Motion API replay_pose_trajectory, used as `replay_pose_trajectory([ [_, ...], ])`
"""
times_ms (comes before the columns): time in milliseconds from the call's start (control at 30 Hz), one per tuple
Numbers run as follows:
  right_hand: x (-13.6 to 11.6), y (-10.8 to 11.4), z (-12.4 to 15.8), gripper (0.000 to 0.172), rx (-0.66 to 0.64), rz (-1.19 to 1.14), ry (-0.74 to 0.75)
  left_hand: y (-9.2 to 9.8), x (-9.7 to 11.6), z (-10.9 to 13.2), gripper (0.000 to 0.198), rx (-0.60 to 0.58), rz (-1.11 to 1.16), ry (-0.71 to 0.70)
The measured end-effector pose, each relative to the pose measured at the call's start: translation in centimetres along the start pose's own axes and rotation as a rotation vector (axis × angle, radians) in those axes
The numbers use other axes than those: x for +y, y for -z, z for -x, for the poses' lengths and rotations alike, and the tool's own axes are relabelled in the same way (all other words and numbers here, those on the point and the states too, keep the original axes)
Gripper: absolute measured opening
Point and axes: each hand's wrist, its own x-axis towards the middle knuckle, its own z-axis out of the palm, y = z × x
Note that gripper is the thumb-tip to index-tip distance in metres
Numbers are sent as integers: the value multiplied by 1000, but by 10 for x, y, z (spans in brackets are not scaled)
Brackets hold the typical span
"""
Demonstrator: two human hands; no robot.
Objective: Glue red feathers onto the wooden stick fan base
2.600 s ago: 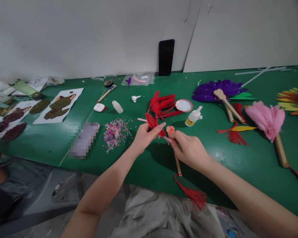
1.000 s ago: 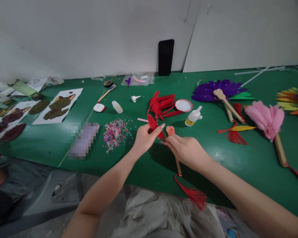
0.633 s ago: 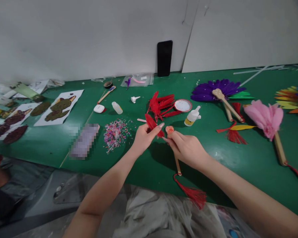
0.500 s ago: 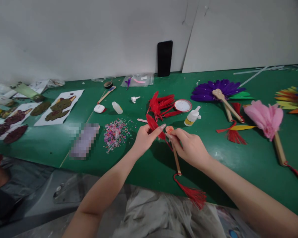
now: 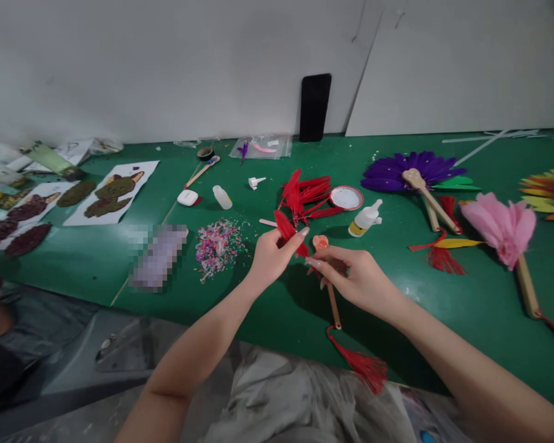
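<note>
My left hand [image 5: 272, 258] pinches a red feather [image 5: 289, 232] between thumb and fingers, its tip pointing up and left. The fingers of my right hand [image 5: 346, 271] are closed at the feather's lower end, and they partly hide it. Beneath the right hand lies a wooden fan handle [image 5: 335, 307] with an orange patch [image 5: 321, 243] on its rounded head. A red tassel [image 5: 369, 369] hangs from its bottom end over the table edge. Behind my hands is a pile of red feathers [image 5: 307, 191], beside a round white lid [image 5: 346, 197] with a red rim.
A glue bottle [image 5: 365, 218] stands right of my hands. Purple [image 5: 392, 172] and pink feather fans [image 5: 498, 227] lie farther right. Colourful bits [image 5: 219, 246], a blurred flat object [image 5: 160, 257] and a small white bottle [image 5: 222, 197] are left. A black phone [image 5: 314, 107] leans on the wall.
My right hand has slid down from the orange head of the handle to the feather's lower end. The left hand keeps the feather; the whole view has shifted slightly.
</note>
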Motion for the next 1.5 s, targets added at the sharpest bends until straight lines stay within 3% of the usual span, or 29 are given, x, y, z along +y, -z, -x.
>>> replay_pose_trajectory([
  [467,-4,1,2,20,-75,241,-47,-1,3,3,44,53,-153,-120],
  [833,-5,-6,4,19,-94,551,82,-3,2,3,45,34,-232,-140],
  [967,-1,-6,5,18,-86,636,141,-3,2,2,44,28,-197,-93],
  [1167,4,-6,5,17,43,605,296,-2,2,0,44,-12,-67,-27],
  [1500,0,-2,7,18,62,455,419,-3,-1,-2,41,-179,216,121],
])
